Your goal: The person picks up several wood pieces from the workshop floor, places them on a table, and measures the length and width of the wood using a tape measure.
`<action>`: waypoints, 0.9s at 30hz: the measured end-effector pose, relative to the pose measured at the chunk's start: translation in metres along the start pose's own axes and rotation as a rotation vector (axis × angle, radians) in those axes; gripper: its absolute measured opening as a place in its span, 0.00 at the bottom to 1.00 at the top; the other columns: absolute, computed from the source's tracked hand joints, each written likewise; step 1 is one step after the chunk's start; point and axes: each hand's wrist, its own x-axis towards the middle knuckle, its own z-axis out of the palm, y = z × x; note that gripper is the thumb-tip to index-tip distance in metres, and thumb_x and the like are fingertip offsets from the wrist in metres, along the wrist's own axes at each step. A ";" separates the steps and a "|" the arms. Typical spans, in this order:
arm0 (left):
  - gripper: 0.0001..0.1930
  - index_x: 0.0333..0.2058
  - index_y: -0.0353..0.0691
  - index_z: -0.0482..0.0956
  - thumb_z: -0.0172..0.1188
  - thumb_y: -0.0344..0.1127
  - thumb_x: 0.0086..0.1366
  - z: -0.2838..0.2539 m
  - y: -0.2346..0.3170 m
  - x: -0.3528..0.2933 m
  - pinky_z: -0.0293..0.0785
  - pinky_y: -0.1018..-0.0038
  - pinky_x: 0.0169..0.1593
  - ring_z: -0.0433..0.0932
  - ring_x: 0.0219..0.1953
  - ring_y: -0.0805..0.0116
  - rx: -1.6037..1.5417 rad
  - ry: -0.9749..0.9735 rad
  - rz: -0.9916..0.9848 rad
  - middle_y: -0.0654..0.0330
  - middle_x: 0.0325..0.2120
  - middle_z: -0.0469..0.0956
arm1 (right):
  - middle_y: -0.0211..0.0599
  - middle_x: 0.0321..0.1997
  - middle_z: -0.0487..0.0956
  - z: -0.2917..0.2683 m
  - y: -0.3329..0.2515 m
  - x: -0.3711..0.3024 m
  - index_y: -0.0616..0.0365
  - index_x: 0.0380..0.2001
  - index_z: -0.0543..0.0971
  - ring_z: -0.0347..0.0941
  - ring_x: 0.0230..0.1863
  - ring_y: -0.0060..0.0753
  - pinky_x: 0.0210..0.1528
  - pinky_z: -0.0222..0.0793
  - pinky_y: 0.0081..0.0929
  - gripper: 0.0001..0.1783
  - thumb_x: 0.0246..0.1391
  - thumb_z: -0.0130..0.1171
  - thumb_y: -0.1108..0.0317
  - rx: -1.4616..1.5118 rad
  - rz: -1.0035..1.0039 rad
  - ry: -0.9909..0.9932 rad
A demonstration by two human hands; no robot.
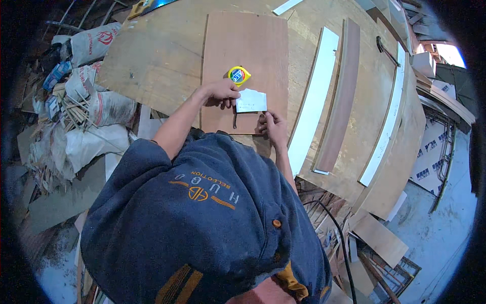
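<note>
White paper (252,104), long axis nine-to-three, is pinched at nine o'clock by the left hand (221,92). At five o'clock, the grip of the right hand (274,126) cannot be told.

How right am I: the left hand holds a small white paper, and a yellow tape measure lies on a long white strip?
Not quite: the head view shows the yellow tape measure on the wide brown board. The left hand does hold the small white paper.
</note>
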 end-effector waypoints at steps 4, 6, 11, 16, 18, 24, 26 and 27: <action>0.11 0.29 0.36 0.77 0.56 0.38 0.65 -0.004 -0.005 0.007 0.70 0.75 0.18 0.76 0.17 0.74 0.037 -0.026 0.032 0.61 0.21 0.79 | 0.34 0.29 0.82 0.000 0.001 0.001 0.61 0.44 0.79 0.76 0.20 0.22 0.15 0.67 0.20 0.14 0.66 0.52 0.63 -0.024 0.004 0.012; 0.11 0.29 0.36 0.77 0.56 0.38 0.65 -0.004 -0.003 0.007 0.71 0.75 0.18 0.76 0.17 0.74 0.035 -0.026 0.039 0.60 0.21 0.80 | 0.34 0.29 0.82 -0.002 0.004 0.002 0.61 0.45 0.79 0.76 0.20 0.22 0.15 0.67 0.20 0.14 0.66 0.52 0.63 -0.003 -0.005 0.013; 0.11 0.29 0.36 0.77 0.56 0.38 0.66 -0.005 -0.006 0.004 0.69 0.77 0.17 0.76 0.17 0.75 -0.006 -0.032 0.059 0.61 0.21 0.79 | 0.34 0.29 0.82 0.002 -0.002 -0.001 0.61 0.45 0.79 0.76 0.21 0.21 0.18 0.68 0.18 0.13 0.66 0.52 0.64 -0.035 -0.004 0.018; 0.10 0.30 0.36 0.77 0.57 0.37 0.65 -0.002 0.003 0.000 0.71 0.75 0.19 0.76 0.18 0.74 0.008 -0.021 0.005 0.60 0.21 0.79 | 0.35 0.30 0.82 0.001 -0.006 -0.004 0.61 0.45 0.79 0.77 0.21 0.21 0.20 0.70 0.18 0.13 0.65 0.52 0.64 -0.010 -0.015 0.018; 0.10 0.30 0.35 0.77 0.57 0.36 0.65 -0.003 0.001 0.001 0.72 0.73 0.19 0.76 0.19 0.74 -0.005 -0.027 0.008 0.59 0.22 0.79 | 0.36 0.30 0.82 0.003 -0.006 -0.004 0.62 0.45 0.79 0.77 0.22 0.22 0.21 0.71 0.19 0.14 0.65 0.52 0.64 0.004 -0.013 0.006; 0.10 0.30 0.36 0.77 0.57 0.38 0.65 -0.002 -0.001 0.003 0.69 0.77 0.18 0.77 0.18 0.75 0.001 -0.016 0.006 0.62 0.21 0.79 | 0.37 0.30 0.82 0.000 -0.002 -0.001 0.64 0.45 0.79 0.77 0.22 0.23 0.23 0.72 0.21 0.14 0.65 0.53 0.64 0.027 -0.033 -0.011; 0.11 0.29 0.36 0.77 0.57 0.38 0.65 -0.002 0.001 0.002 0.69 0.76 0.18 0.77 0.18 0.75 0.051 -0.003 -0.001 0.61 0.21 0.79 | 0.38 0.30 0.82 0.000 -0.001 0.000 0.64 0.45 0.79 0.77 0.22 0.24 0.23 0.72 0.21 0.14 0.65 0.53 0.64 0.042 -0.032 -0.012; 0.11 0.30 0.36 0.77 0.57 0.38 0.65 -0.003 0.000 0.003 0.69 0.76 0.18 0.76 0.18 0.75 0.041 -0.007 0.008 0.61 0.21 0.79 | 0.38 0.30 0.82 0.000 -0.001 0.000 0.64 0.45 0.79 0.77 0.22 0.24 0.23 0.72 0.21 0.14 0.65 0.53 0.64 0.053 -0.030 -0.014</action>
